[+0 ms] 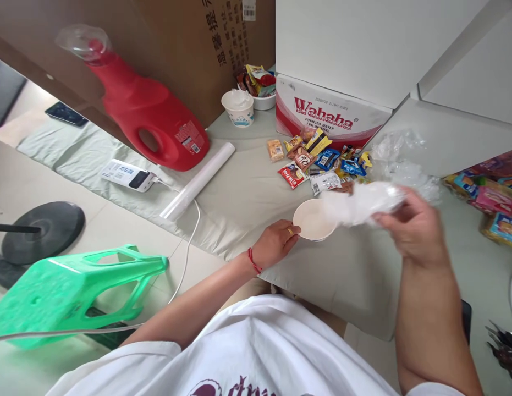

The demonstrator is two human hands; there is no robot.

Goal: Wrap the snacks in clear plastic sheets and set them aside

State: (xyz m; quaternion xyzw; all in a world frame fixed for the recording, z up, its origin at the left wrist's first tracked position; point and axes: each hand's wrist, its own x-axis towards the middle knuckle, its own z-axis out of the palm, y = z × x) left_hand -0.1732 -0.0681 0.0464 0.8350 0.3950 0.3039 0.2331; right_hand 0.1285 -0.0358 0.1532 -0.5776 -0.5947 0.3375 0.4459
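My left hand pinches the near-left rim of a white paper bowl, whose mouth faces up toward me. In my right hand is a crumpled white, translucent plastic bundle, blurred by motion. Its left end overlaps the bowl's right rim; whether it touches the rim I cannot tell. Just beyond the bowl lies a pile of small wrapped snacks. Clear crumpled plastic rests behind my right hand.
A Wahaha carton stands at the back beside a printed paper cup and a white bowl of snacks. Leftward are a red jug, a plastic roll, a power bank with a cable, and a green stool.
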